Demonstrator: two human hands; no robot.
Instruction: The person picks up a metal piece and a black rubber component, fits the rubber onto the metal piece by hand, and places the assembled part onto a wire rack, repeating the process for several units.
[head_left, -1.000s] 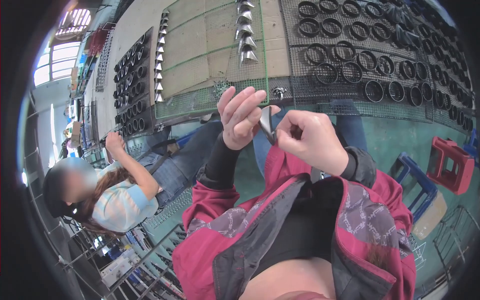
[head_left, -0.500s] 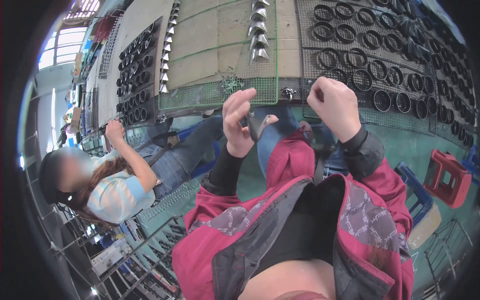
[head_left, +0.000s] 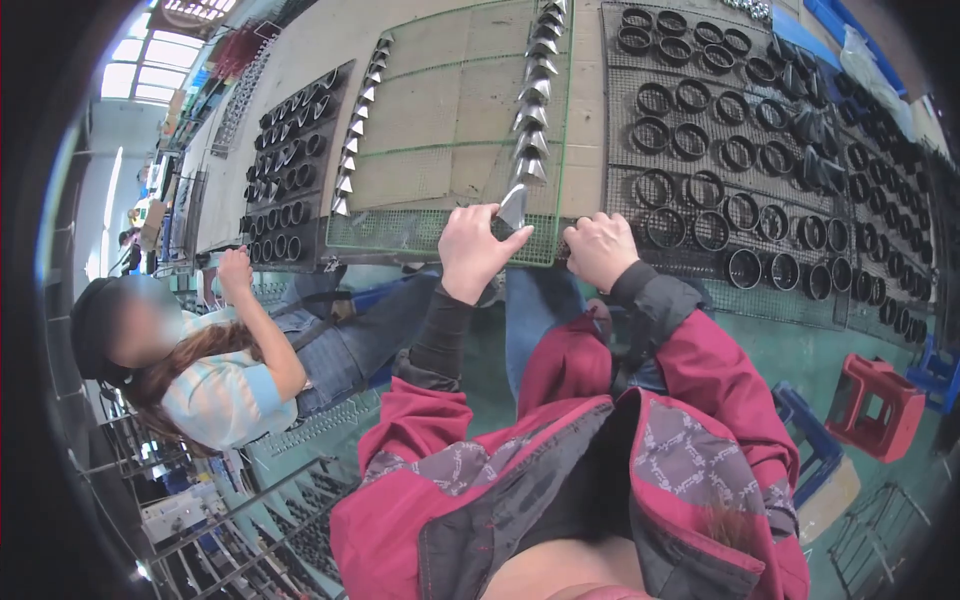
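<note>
My left hand (head_left: pixel 472 256) grips a curved, shiny sheet-metal piece (head_left: pixel 513 208) between thumb and fingers. That piece is at the near end of a row of similar silver pieces (head_left: pixel 533 118) on a green wire rack (head_left: pixel 450 228). My right hand (head_left: pixel 602 252) is closed beside the rack's near right corner, its fingers curled downward. Whatever those fingers hold, if anything, is hidden.
A second silver row (head_left: pixel 358 125) runs along the rack's left side. Black rings (head_left: pixel 690 142) fill dark mesh racks on the right. Left of me, a co-worker (head_left: pixel 225 385) works at the same bench. A red stool (head_left: pixel 876 405) stands on the floor at right.
My left hand has moved the metal piece forward from in front of my body to the row's near end. My right hand has shifted left and lower, closer to the rack's corner.
</note>
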